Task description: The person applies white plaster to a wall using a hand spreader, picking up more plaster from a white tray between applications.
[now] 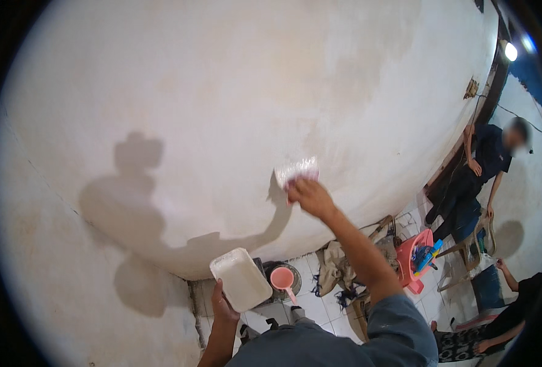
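In my right hand (310, 197) is a wide paint brush (299, 167) with a white, streaked end and a pinkish-red part by my fingers. That end rests against the off-white wall (222, 104). My left hand (222, 302) is closed around the near left edge of a shallow white tray (241, 279), held tilted low in front of me. Whitish material coats its inside; how much it holds I cannot tell.
Below the tray, a pink dipper (281, 279) sits on a dark round container. Crumpled cloth (335, 267) lies on the white tiles by the wall. A pink tub (412, 260) with blue things stands near a chair (466, 251). Two people (491, 153) are at the right.
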`<state>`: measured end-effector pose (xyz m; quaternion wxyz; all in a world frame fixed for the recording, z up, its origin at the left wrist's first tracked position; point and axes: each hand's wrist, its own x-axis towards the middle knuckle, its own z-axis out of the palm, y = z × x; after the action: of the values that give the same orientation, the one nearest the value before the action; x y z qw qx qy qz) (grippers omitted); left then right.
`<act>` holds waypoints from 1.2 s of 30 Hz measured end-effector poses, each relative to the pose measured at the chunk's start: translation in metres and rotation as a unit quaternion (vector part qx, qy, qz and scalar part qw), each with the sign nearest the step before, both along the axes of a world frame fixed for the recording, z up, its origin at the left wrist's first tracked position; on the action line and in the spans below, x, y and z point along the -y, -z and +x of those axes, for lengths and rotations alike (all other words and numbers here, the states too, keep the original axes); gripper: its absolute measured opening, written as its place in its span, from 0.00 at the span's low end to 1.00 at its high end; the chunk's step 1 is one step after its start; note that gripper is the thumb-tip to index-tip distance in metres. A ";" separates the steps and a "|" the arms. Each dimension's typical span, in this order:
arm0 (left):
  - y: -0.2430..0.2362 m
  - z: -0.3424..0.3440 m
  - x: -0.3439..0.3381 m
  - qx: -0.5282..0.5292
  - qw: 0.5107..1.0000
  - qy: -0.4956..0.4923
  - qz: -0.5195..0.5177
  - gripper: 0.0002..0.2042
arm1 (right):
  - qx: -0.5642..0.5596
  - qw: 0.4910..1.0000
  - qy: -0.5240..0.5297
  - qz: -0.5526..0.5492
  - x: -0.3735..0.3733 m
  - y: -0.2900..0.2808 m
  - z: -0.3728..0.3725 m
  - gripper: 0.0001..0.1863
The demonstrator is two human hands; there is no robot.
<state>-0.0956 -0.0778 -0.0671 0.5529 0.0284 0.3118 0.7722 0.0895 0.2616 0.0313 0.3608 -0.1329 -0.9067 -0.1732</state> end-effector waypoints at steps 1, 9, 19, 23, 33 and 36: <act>0.002 0.000 0.002 0.000 1.000 -0.011 -0.009 0.27 | 0.001 0.998 0.023 -0.062 0.023 0.010 0.004 0.09; -0.009 0.005 -0.005 -0.001 1.000 0.024 0.000 0.28 | -0.540 0.810 0.175 -0.144 -0.039 -0.146 0.077 0.09; 0.007 0.004 -0.021 0.029 0.996 0.076 0.035 0.30 | -0.189 0.963 0.007 -0.194 0.068 -0.126 -0.081 0.12; -0.006 0.005 -0.016 0.005 0.998 0.063 0.015 0.31 | -0.278 0.959 0.033 -0.029 0.018 -0.268 -0.047 0.08; -0.004 0.032 -0.022 0.007 0.999 0.025 -0.022 0.31 | -0.134 0.960 0.243 0.035 -0.107 -0.357 -0.004 0.10; -0.001 0.039 -0.019 0.016 0.999 0.019 -0.030 0.31 | -0.015 0.993 0.116 0.015 -0.056 -0.144 -0.024 0.16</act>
<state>-0.0571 -0.0592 -0.0658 0.5731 0.0056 0.3255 0.7521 0.0658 0.3175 0.1758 0.3541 -0.2339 -0.8770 -0.2253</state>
